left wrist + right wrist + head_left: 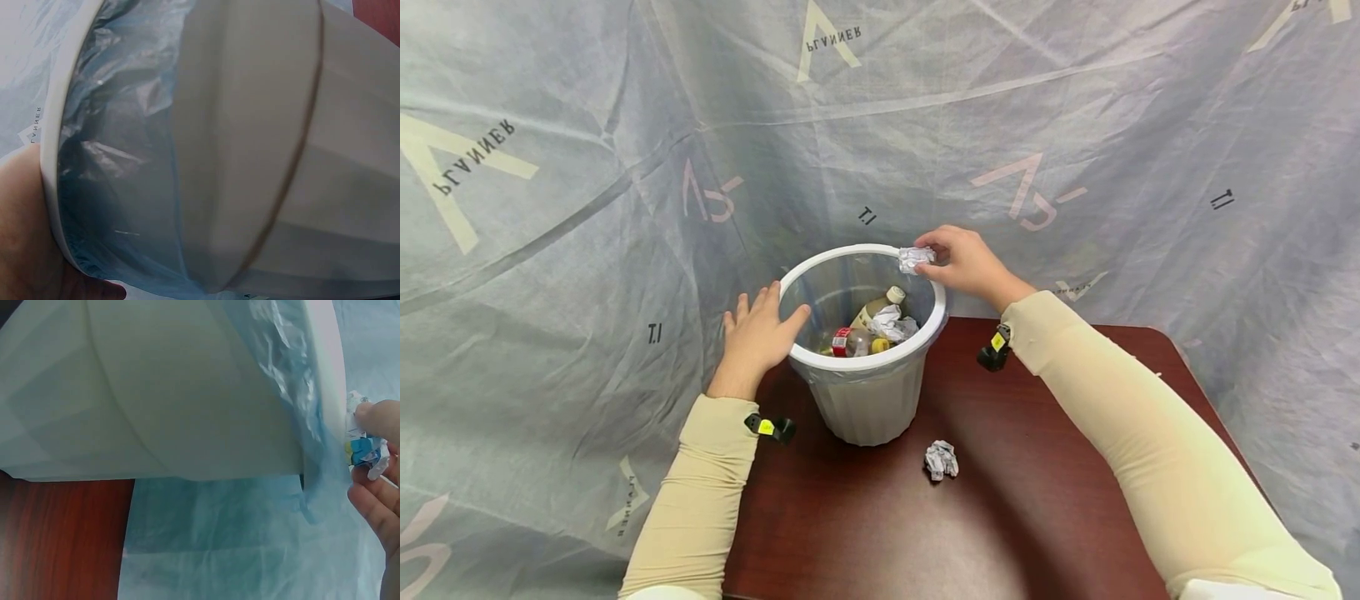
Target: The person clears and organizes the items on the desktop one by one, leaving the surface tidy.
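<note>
A white trash can (pixel 868 408) with a clear bluish liner (pixel 125 156) stands on the table. My right hand (pixel 964 262) pinches a crumpled paper ball (pixel 916 259) between thumb and fingers at the can's far right rim. In the right wrist view this paper (pixel 365 447) shows white with blue and yellow print. At the left rim, my left hand (pixel 758 333) rests with fingers spread and fairly straight. Another crumpled paper ball (pixel 941 460) lies on the table in front of the can. Inside sit a bottle with a white cap (pixel 880 305), a red-labelled clear bottle (pixel 850 342) and crumpled paper (pixel 891 323).
The dark reddish-brown table (pixel 1037 475) extends in front of and to the right of the can. Grey printed sheeting (pixel 1000 108) hangs close behind and at both sides. A black strap device (pixel 771 427) is worn on each wrist.
</note>
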`<action>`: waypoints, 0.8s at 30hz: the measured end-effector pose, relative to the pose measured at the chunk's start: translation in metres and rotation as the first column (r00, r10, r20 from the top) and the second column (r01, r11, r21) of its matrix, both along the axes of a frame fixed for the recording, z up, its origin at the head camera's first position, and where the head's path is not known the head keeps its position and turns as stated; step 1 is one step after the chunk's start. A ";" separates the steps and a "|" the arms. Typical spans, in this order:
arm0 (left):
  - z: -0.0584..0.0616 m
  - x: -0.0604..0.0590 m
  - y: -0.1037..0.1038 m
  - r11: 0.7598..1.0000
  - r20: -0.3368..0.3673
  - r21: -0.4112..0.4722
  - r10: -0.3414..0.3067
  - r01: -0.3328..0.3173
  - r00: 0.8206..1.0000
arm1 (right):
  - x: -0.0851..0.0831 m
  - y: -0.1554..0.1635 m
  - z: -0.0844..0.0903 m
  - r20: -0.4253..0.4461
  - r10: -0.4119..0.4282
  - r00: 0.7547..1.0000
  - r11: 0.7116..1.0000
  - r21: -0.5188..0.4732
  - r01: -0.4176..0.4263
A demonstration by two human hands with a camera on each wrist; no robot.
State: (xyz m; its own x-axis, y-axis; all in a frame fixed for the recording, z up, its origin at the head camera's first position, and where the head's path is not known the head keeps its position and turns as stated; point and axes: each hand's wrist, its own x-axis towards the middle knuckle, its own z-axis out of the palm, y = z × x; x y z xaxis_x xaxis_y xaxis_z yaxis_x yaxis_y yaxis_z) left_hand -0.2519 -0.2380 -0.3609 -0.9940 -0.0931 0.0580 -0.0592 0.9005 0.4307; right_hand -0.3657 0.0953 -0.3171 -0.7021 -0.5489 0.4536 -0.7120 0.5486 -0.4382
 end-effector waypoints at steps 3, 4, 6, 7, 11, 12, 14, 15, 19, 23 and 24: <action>0.001 0.000 0.001 1.000 -0.003 0.002 -0.003 0.003 1.000 | -0.001 -0.003 -0.001 -0.007 0.001 1.000 1.000 0.013 -0.001; 0.001 0.000 0.001 1.000 -0.002 0.002 -0.003 0.003 1.000 | 0.000 -0.004 -0.001 -0.004 0.004 1.000 1.000 0.013 -0.003; 0.002 -0.001 0.002 1.000 0.004 0.003 -0.003 0.003 1.000 | 0.001 -0.005 -0.001 0.013 0.004 1.000 1.000 0.019 -0.005; 0.002 0.000 0.002 1.000 0.005 0.005 -0.003 0.003 1.000 | 0.001 -0.005 -0.001 0.021 0.004 1.000 1.000 0.020 -0.005; 0.003 0.000 0.002 1.000 0.003 0.008 -0.003 0.003 1.000 | 0.003 -0.004 -0.001 0.066 -0.004 0.998 1.000 0.031 0.002; 0.003 0.000 0.003 1.000 -0.001 0.009 -0.004 0.004 1.000 | 0.003 -0.003 -0.002 0.070 -0.008 0.998 1.000 0.031 0.006; 0.002 0.000 0.002 1.000 -0.005 0.008 -0.003 0.003 1.000 | 0.004 -0.001 -0.003 0.076 -0.014 0.997 1.000 0.016 0.012; 0.002 0.000 0.002 1.000 -0.005 0.007 -0.004 0.004 1.000 | 0.004 0.001 -0.004 0.076 -0.019 0.997 1.000 0.004 0.019; 0.001 0.000 0.002 1.000 -0.003 0.004 -0.003 0.003 1.000 | 0.003 0.011 -0.010 0.074 -0.043 0.996 0.996 -0.070 0.048; -0.001 -0.001 0.001 1.000 -0.003 0.001 0.002 -0.002 1.000 | 0.001 0.022 -0.018 0.072 -0.055 0.996 0.989 -0.133 0.065; -0.001 -0.001 0.001 1.000 -0.003 0.000 0.002 -0.002 1.000 | 0.000 0.025 -0.020 0.075 -0.058 0.995 0.988 -0.141 0.068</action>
State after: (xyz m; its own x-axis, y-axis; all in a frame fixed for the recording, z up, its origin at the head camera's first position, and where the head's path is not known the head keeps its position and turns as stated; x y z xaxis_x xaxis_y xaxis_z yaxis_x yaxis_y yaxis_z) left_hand -0.2524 -0.2372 -0.3615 -0.9936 -0.0954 0.0605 -0.0602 0.9003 0.4311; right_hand -0.3657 0.1204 -0.3375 -0.7662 -0.4355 0.4725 -0.6426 0.5192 -0.5634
